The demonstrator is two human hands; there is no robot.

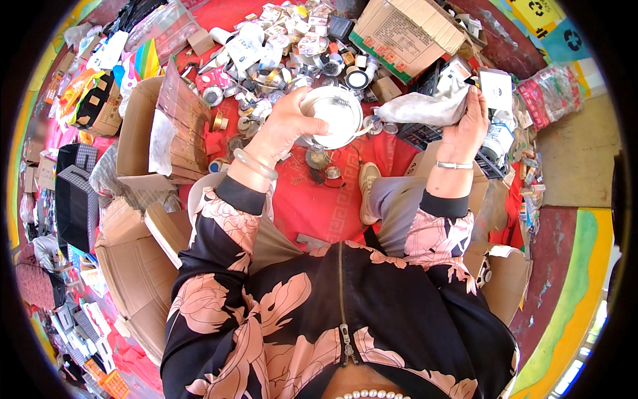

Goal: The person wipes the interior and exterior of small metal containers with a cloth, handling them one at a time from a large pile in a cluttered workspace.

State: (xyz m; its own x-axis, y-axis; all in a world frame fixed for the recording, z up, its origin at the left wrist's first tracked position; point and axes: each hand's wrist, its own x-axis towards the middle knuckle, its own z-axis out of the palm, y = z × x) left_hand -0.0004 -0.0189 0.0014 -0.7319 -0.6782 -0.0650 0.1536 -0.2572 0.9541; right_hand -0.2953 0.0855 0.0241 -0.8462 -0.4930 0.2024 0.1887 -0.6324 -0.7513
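Note:
My left hand [287, 128] grips a round white recessed downlight [342, 118], its thumb lying over the near side of the rim. A short lead [369, 128] sticks out from the right side of the lamp. Off to the right, my right hand [468, 128] pinches a limp, whitish translucent bag [420, 108], which stretches left toward the lamp. Whether anything is inside the bag, I cannot tell. Below the lamp, on a red patterned cloth [312, 206], lie a few small lamp parts [319, 158].
A heap of mixed lamps and fittings [279, 50] spreads ahead of me. Beyond it at right stands a large cardboard box [407, 40]. Open cartons [136, 130] flank my left side, and a black plastic crate [417, 136] holding boxes sits by my right hand.

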